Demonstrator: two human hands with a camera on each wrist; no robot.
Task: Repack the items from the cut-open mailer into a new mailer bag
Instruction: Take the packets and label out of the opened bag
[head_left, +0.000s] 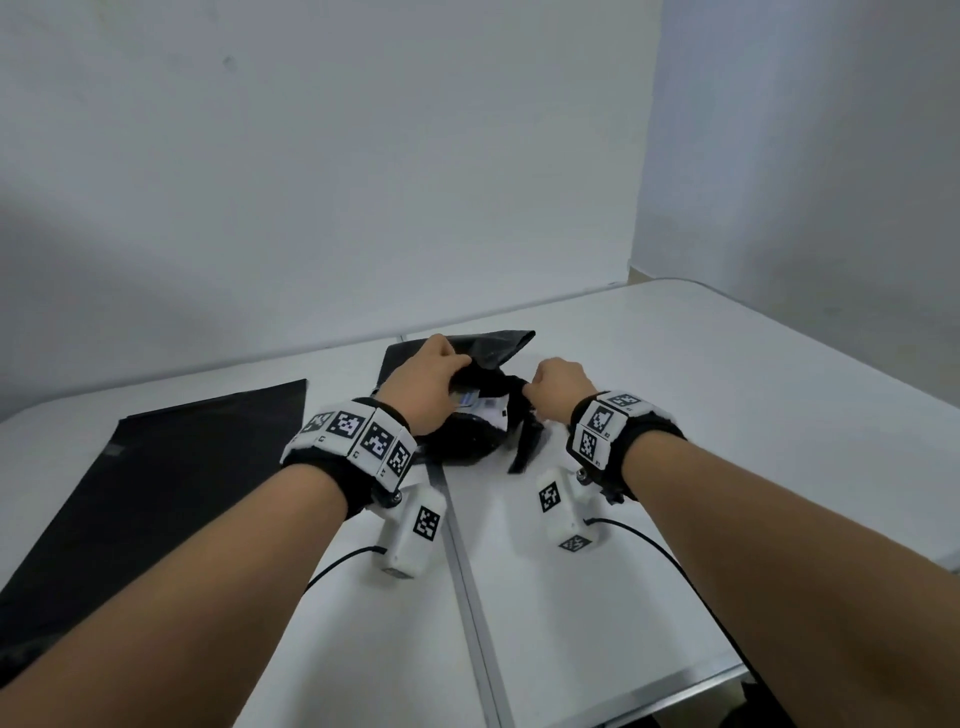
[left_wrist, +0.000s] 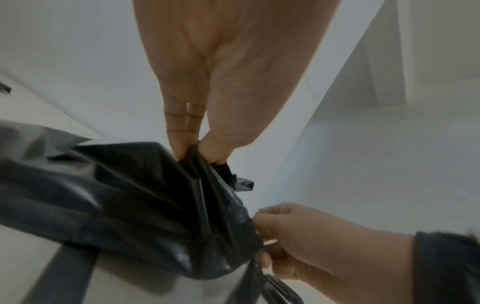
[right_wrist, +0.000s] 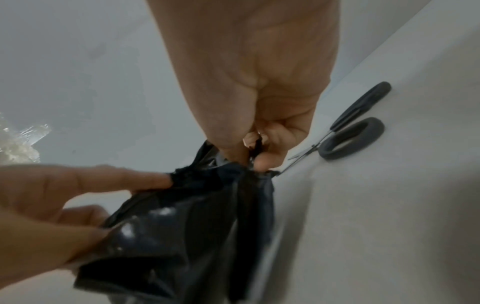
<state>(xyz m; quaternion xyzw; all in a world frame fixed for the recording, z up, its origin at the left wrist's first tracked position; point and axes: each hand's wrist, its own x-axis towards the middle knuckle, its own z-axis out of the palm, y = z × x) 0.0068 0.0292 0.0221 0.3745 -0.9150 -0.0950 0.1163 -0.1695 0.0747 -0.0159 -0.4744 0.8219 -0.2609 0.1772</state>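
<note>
From the head view, the crumpled black cut-open mailer (head_left: 470, 415) sits mid-table (head_left: 727, 415) between both hands, a white item (head_left: 488, 410) showing in its mouth, while a flat new mailer bag (head_left: 171, 467) lies well off to the left. The left wrist view shows the left hand (left_wrist: 221, 82) pinching the mailer's edge between thumb and fingertips — the plastic bunched below it. The right wrist view shows the right hand (right_wrist: 254, 92) curled tight on the opposite edge, with scissors (right_wrist: 348, 131) on the table just beyond.

White table (head_left: 727, 395) w/ flat black mailer (head_left: 171, 467), cut-open mailer (head_left: 467, 441), scissors (right_wrist: 348, 133).
</note>
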